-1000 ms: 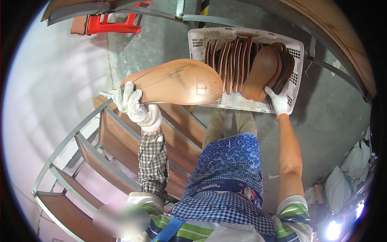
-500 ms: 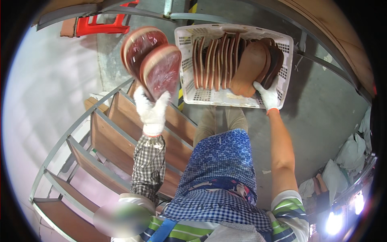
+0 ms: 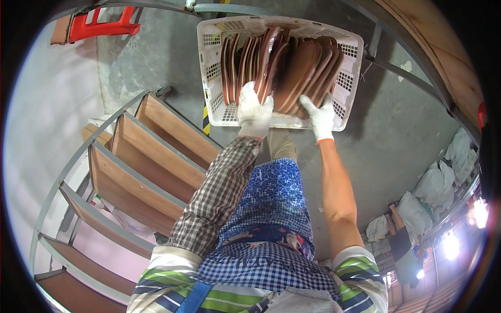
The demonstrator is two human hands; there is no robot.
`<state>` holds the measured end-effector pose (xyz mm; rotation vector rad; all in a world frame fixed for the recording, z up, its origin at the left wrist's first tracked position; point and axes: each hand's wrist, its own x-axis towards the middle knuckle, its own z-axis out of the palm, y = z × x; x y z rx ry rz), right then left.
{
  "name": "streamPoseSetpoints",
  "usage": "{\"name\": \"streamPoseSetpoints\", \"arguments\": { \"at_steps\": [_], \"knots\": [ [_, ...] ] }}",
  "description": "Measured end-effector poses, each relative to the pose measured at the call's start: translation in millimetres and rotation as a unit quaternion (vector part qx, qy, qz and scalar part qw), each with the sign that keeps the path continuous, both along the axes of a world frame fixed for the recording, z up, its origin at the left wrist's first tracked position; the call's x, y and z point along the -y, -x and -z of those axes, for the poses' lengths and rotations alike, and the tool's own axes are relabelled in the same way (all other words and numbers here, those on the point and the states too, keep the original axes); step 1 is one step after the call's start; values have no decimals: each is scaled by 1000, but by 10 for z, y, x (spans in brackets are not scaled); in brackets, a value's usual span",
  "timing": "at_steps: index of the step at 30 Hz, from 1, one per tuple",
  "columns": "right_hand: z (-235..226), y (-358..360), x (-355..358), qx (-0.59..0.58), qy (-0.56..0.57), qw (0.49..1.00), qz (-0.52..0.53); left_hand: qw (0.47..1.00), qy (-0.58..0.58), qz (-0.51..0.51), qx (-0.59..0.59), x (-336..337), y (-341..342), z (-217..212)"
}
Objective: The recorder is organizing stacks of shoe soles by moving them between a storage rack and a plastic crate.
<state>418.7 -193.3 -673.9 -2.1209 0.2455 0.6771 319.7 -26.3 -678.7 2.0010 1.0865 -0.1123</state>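
Shoe soles [image 3: 302, 68], brown and dark red with pale edges, stand on edge in rows in a white plastic basket [image 3: 282, 124]. My left hand [image 3: 254, 110], in a white glove, grips the lower ends of a pair of glossy red soles [image 3: 269, 57], now upright among the others in the middle of the basket. At the basket's near right, my gloved right hand [image 3: 319, 116] has its thumb and fingers around the lower ends of the leaning soles. The fingertips are partly hidden by the soles.
A metal rack with slanted wooden shelves [image 3: 151, 161] stands at my left. Behind it to the far left is a red plastic stool [image 3: 102, 27]. Metal frame bars [image 3: 412, 81] cross near the basket's right side. White sacks [image 3: 417, 208] lie at the right, and a person [image 3: 401, 242] is beyond them.
My left hand has swung right, carrying the pair of glossy red soles from beside the basket into it. My right hand stays at the leaning soles, which have tilted more. The view has shifted.
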Motion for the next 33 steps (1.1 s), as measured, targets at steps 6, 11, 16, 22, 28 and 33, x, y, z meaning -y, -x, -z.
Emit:
{"name": "streamPoseSetpoints", "arguments": {
  "at_steps": [6,11,16,22,28,33],
  "knots": [
    [334,104,-24,-29,74,997,-10,990,75,87,-86,102,-366,-191],
    [223,55,-244,4,-81,993,81,986,134,90,-53,-115,-397,-118],
    [194,-85,-308,-50,-164,975,141,983,134,118,-37,1,-487,-192],
    [-128,-98,-303,-38,-108,991,76,989,61,127,-53,282,-275,-337],
    [-22,-46,-456,-49,9,998,-36,952,298,-57,41,17,-135,-130],
    [-37,-91,-463,25,22,997,-63,874,477,-88,12,-131,-190,-211]
  ]
}}
